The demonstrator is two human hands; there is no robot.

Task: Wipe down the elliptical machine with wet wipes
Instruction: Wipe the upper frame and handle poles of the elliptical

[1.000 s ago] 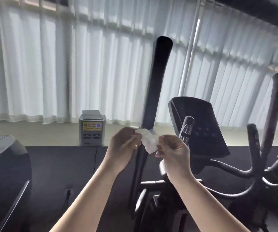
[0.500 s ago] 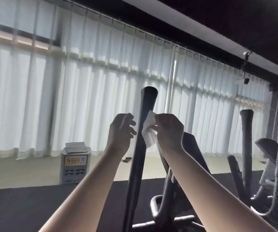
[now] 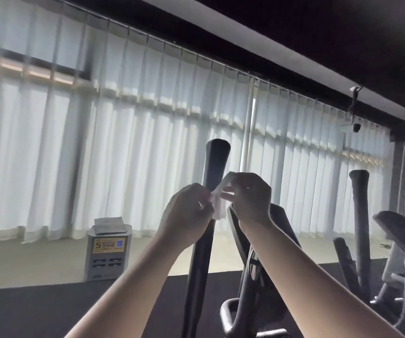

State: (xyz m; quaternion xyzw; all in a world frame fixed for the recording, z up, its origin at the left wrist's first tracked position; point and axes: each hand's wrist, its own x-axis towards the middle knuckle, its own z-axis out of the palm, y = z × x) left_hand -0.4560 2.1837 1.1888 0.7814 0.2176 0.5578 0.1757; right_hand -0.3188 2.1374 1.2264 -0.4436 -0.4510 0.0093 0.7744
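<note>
Against white curtains [image 3: 123,154], left hand [image 3: 187,213] has rejoined right hand [image 3: 250,198]; both pinch the wipe [image 3: 218,206].

A white wet wipe [image 3: 217,206] shows against the black elliptical handlebar [image 3: 215,162]; behind, white curtains [image 3: 123,142] fall in pale vertical stripes. A grey charging station [image 3: 107,264] bears a yellow label and a blue square.

Dim room backlit through white curtains [image 3: 123,147]; foreground in silhouette, soft blur, wide-angle bending at edges
</note>
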